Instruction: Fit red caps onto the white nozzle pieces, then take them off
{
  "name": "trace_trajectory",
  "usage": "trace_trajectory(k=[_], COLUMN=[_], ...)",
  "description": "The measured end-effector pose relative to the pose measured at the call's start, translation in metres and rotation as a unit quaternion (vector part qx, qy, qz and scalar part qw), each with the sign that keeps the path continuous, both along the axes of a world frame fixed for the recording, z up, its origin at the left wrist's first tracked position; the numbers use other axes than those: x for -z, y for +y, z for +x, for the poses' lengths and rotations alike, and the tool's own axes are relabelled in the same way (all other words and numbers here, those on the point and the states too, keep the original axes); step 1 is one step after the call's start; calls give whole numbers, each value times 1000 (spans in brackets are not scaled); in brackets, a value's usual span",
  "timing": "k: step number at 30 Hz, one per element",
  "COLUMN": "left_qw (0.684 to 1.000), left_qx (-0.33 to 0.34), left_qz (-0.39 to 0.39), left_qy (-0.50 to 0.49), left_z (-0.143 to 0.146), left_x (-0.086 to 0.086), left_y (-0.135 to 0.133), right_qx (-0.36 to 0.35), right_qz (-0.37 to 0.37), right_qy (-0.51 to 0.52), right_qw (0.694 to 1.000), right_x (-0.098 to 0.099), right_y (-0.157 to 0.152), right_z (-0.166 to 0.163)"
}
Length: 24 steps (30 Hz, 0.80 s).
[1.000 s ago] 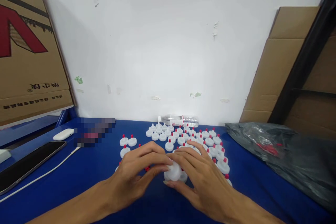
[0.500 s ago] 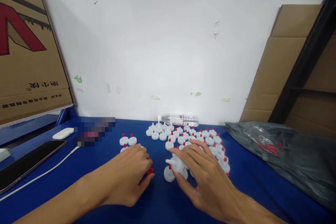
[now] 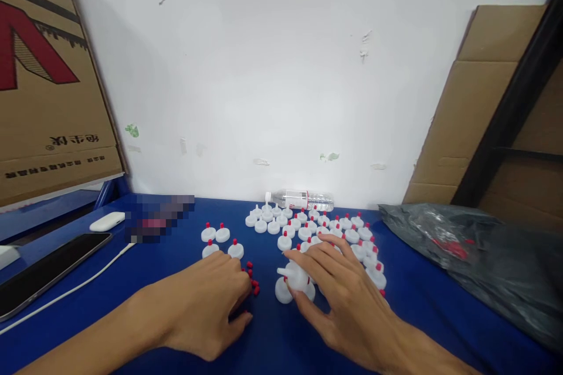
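My right hand grips a white nozzle cap between thumb and fingers; its bare spout points left and carries no red tip. Just below and behind it stand other white nozzle caps, one of them right under my thumb. Palm down, my left hand hovers over or rests at a small pile of red tips on the blue table. Its thumb is apart from the curled fingers, whose ends are hidden behind the hand. No held object shows there.
Many red-tipped white caps crowd the area beyond my right hand. Several untipped ones stand farther back, near a lying plastic bottle. A few tipped caps stand left. A phone and grey plastic bag lie at the sides.
My left hand has shifted slightly left and down, its thumb moving away from the fingers. More red tips and a tipped cap now show. My right hand still holds the nozzle cap.
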State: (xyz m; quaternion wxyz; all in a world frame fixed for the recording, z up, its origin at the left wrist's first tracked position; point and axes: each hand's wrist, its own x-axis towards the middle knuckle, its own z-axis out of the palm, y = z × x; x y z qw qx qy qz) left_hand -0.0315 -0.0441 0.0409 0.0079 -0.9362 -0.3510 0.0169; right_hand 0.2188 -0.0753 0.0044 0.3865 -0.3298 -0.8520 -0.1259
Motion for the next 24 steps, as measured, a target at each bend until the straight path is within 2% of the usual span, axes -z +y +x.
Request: trace_trajectory(k=[7, 12, 17, 20, 24], left_qw=[999, 998, 984, 966, 947], left_qx=[6, 37, 69, 89, 84], left_qz=[-34, -26, 3, -26, -71], left_qy=[-19, -43, -163, -242, -302], left_z=[2, 8, 9, 8, 9], left_x=[-3, -5, -9, -8, -3], left_y=[-4, 3, 4, 3, 5], right_qx=[-1, -18, -10, 6, 11], right_qz=[0, -4, -53, -76, -87], right_qy=[-3, -17, -25, -35, -46], right_qw=[1000, 1000, 998, 997, 995], right_x=[-2, -4, -5, -4, -4], right_y=[1, -2, -4, -3, -2], right_z=[-2, -2, -3, -2, 0])
